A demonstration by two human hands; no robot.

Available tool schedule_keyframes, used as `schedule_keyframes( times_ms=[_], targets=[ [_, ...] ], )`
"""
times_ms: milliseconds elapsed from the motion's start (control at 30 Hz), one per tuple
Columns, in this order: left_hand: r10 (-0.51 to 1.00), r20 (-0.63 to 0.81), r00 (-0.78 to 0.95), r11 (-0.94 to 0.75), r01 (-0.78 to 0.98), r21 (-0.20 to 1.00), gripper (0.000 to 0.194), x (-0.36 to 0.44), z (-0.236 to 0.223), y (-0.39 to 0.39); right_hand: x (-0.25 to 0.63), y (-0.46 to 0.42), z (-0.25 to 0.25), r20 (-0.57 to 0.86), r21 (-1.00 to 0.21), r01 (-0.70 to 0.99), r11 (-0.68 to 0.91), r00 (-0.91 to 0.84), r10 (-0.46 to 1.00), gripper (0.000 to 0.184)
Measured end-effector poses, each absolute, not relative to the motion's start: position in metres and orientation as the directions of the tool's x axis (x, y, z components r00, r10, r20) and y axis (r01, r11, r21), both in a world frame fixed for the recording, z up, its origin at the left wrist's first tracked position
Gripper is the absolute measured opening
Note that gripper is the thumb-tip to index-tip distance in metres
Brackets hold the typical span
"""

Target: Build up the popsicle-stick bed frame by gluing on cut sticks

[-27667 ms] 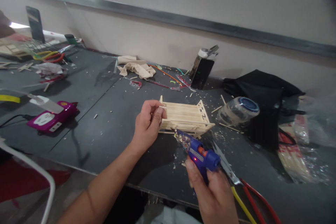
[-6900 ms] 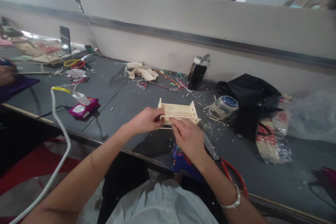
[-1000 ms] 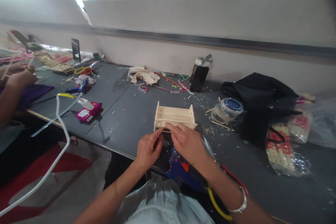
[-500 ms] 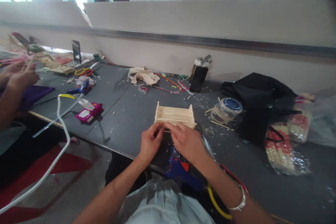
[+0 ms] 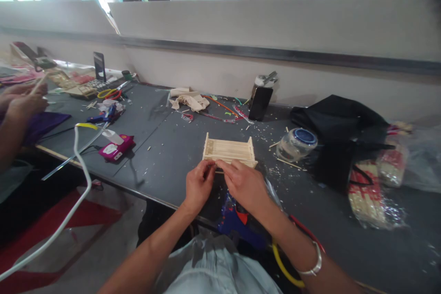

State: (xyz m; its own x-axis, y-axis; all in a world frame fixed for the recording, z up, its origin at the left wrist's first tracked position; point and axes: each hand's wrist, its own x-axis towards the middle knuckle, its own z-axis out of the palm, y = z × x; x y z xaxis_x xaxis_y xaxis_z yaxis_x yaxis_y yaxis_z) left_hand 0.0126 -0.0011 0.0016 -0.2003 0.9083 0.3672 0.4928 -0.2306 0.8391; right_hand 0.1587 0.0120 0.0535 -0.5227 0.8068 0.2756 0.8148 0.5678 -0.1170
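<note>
A small model of pale wooden sticks [image 5: 230,148] stands on the dark table in front of me, with a slatted bed and a raised end at each side. My left hand [image 5: 200,181] pinches its near edge at the left corner. Alongside it, my right hand [image 5: 243,183] has its fingers bent and pressed on the same near edge. The fingertips of both hands almost meet, and they hide part of that edge. Under my right forearm lies a blue glue gun [image 5: 234,225] with an orange trigger, partly covered.
Right of the model stands a clear jar [image 5: 296,144] with a blue lid. Beyond are a black bag [image 5: 339,119] and bagged sticks [image 5: 367,193]. A phone [image 5: 261,103] leans at the back. Left lie a magenta power strip [image 5: 116,148] and scissors [image 5: 110,94]. A co-worker's hands [image 5: 27,98] hold a stick.
My hands and the stick model stay almost in place. At the far left, the co-worker's hands have shifted slightly.
</note>
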Motion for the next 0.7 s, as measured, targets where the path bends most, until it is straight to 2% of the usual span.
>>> schedule_keyframes(
  times_ms=[333, 400, 500, 600, 700],
  targets=[
    [0.907, 0.366, -0.209, -0.207, 0.535, 0.819, 0.019, 0.013, -0.002, -0.005, 0.159, 0.012, 0.054, 0.285, -0.175, 0.798, 0.577, -0.52, 0.805, 0.039],
    [0.893, 0.394, -0.219, -0.22, 0.551, 0.805, 0.022, 0.011, -0.001, -0.009, 0.159, 0.012, 0.054, 0.307, -0.233, 0.774, 0.589, -0.516, 0.8, 0.038],
    [0.867, 0.439, -0.235, -0.24, 0.576, 0.782, 0.022, 0.005, 0.001, -0.016, 0.165, 0.009, 0.06, 0.381, -0.393, 0.663, 0.637, -0.513, 0.769, 0.034],
    [0.835, 0.453, -0.313, -0.208, 0.583, 0.786, 0.024, -0.006, 0.004, -0.021, 0.183, 0.008, 0.068, 0.45, -0.554, 0.61, 0.566, -0.353, 0.82, 0.028],
    [0.826, 0.447, -0.343, -0.179, 0.592, 0.786, 0.029, -0.017, 0.002, -0.017, 0.208, 0.015, 0.07, 0.358, -0.651, 0.698, 0.297, -0.063, 0.932, 0.03]
  ],
)
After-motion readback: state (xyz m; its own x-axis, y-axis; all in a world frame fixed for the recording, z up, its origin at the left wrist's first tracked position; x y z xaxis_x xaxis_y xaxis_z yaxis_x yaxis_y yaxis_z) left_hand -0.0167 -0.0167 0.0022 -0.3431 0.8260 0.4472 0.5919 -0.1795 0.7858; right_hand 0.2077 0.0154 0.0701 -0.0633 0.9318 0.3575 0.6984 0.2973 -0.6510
